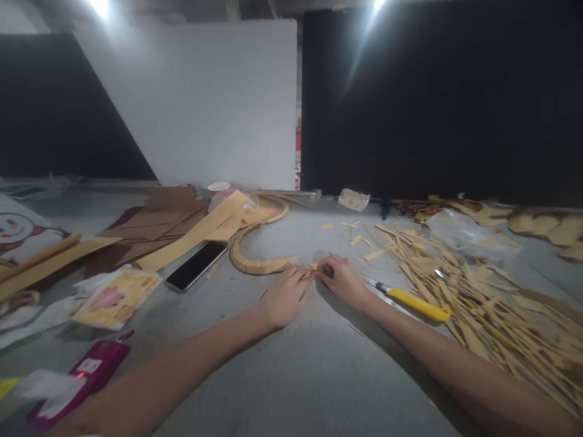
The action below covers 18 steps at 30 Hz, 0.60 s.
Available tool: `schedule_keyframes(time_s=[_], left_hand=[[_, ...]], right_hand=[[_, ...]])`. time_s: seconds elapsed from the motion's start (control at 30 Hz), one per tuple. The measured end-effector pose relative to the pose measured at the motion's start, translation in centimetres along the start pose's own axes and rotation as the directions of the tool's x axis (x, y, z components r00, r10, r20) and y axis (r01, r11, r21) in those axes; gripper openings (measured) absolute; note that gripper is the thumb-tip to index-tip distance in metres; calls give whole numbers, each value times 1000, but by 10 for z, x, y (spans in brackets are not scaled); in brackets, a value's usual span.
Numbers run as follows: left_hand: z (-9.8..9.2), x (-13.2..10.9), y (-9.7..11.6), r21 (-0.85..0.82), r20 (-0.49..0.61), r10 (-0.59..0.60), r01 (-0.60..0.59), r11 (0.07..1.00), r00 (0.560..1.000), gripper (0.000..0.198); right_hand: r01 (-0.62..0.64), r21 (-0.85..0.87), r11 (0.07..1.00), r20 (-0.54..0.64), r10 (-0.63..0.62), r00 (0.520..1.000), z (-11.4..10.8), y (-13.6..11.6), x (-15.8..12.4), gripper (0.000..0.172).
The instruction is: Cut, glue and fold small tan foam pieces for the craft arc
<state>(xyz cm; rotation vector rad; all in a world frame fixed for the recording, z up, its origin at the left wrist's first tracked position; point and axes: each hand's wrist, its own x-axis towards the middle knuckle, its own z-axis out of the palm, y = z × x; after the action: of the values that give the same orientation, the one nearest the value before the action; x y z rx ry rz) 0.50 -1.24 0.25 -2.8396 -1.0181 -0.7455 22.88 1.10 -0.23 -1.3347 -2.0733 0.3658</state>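
Head view: curved tan strip [262, 266] on gray table [291, 382], one end by the left hand [286, 296]. Left fingers low, close together; right hand [345, 280] curled, fingertips bunched at a small piece [312, 271] between both hands. Cannot tell whether either grips it. Yellow cutter [419, 304] right; phone [197, 266] left of strip.

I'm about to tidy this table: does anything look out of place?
Mainly the strips, heaped in a loose tangle on the right; and the yellow cutter, lying with its blade seemingly out near the right hand.
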Motion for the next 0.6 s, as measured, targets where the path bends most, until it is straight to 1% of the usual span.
schedule_keyframes(time_s=[0.07,0.13,0.27,0.43,0.6], left_hand=[[0,0,0,-12,6,-2,2,1000,1000,33],[0,0,-1,-20,7,-5,5,1000,1000,33],[1,-1,-1,-2,8,0,0,1000,1000,33],[-3,1,0,-1,17,10,-10,1000,1000,35],[-5,2,-2,-7,45,18,-17,1000,999,38]], right_hand=[[-6,-8,1000,-4,6,1000,1,0,0,4],[14,-18,1000,6,-14,1000,1,0,0,6],[117,-86,989,23,-116,993,0,2,-3,15],[257,-208,944,56,-251,966,-7,-1,-8,24],[313,-272,910,118,-291,949,-13,-7,-12,33]])
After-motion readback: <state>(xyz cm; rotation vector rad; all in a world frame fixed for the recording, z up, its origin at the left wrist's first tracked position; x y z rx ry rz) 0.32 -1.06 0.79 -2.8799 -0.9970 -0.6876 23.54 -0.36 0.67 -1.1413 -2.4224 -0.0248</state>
